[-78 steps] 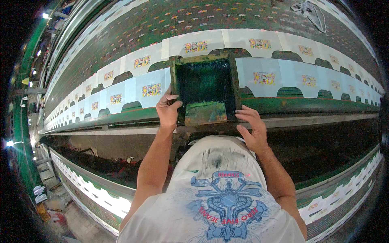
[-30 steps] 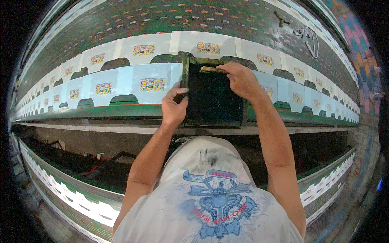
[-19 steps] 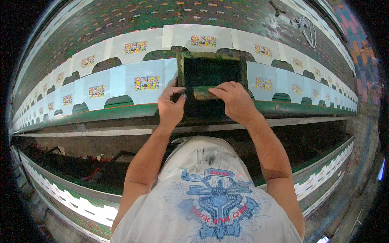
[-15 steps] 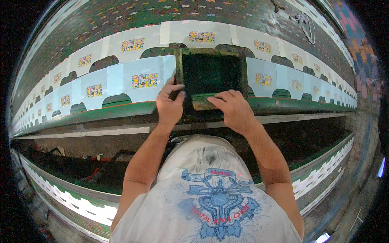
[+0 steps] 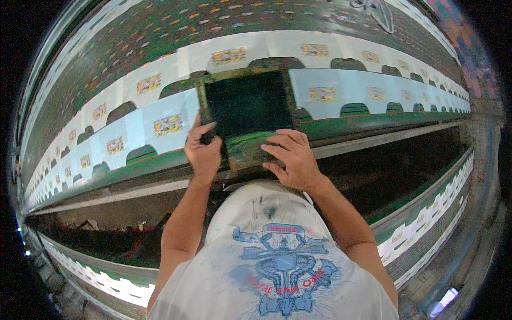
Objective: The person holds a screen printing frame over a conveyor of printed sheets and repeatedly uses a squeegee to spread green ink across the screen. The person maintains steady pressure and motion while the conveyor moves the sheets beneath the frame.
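Note:
A dark screen-printing frame [image 5: 289, 98] with worn wooden sides lies over a row of pale blue panels, directly in front of me. My left hand [image 5: 202, 152] grips its left side, thumb and fingers curled at the edge. At the frame's near end is a greenish, worn wooden piece [image 5: 246, 152], blurred, so I cannot tell whether it is the squeegee or part of the frame. Beside that piece, on its right, my right hand [image 5: 293, 160] has its fingers spread, with the fingertips close to or touching it. The frame's interior is too dark to make out.
Pale blue panels [image 5: 181, 104] with colourful prints and curved cut-outs run along the green table edge [image 5: 341, 130]. Behind them is a row of white panels [image 5: 277, 45]. A pale cord [image 5: 381, 16] lies farther back. Another panel-covered table [image 5: 410, 242] stands behind me, across a dark gap.
The frame has shifted left relative to my view, which has turned. My right hand gripped a wooden squeegee before; now its fingers are spread. My left hand stays at the frame's left side.

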A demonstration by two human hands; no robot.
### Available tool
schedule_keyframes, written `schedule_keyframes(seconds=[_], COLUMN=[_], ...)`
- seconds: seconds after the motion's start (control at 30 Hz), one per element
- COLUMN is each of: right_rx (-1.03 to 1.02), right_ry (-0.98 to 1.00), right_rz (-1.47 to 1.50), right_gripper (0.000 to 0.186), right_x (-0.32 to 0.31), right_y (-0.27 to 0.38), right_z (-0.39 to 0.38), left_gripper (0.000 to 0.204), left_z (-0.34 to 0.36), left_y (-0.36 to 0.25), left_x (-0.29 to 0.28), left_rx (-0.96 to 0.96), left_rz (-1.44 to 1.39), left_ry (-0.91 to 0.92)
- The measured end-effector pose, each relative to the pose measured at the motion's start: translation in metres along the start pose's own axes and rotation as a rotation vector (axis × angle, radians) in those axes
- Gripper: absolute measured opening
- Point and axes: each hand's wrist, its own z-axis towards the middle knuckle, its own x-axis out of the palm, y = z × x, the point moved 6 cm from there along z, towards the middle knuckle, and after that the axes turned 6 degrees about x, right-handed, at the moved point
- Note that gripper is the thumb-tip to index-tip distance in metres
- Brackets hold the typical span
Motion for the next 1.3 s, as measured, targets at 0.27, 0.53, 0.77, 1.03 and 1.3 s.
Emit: schedule_keyframes(seconds=[0.27, 0.53, 0.77, 1.03, 1.3], right_rx=[0.455, 0.4, 0.326, 0.233, 0.005], right_ry=[-0.358, -0.384, -0.311, -0.219, -0.186], right_rz=[0.485, 0.45, 0.515, 0.519, 0.279], right_gripper=[0.036, 0.039, 0.037, 0.035, 0.036], right_x=[-0.046, -0.115, -0.143, -0.156, -0.173], right_y=[-0.119, -0.213, -0.254, -0.262, -0.238], right_z=[-0.069, -0.115, -0.13, -0.127, -0.106], left_gripper=[0.03, 0.027, 0.032, 0.03, 0.029], left_z=[0.0, -0.023, -0.026, -0.028, -0.028], left_y=[-0.045, -0.058, -0.072, -0.068, -0.069], left_x=[0.064, 0.193, 0.231, 0.232, 0.232], left_rx=[0.033, -0.045, -0.047, -0.164, -0.184], left_rz=[-0.185, -0.168, -0.186, -0.371, -0.309], left_ry=[-0.035, -0.045, -0.032, -0.047, -0.05])
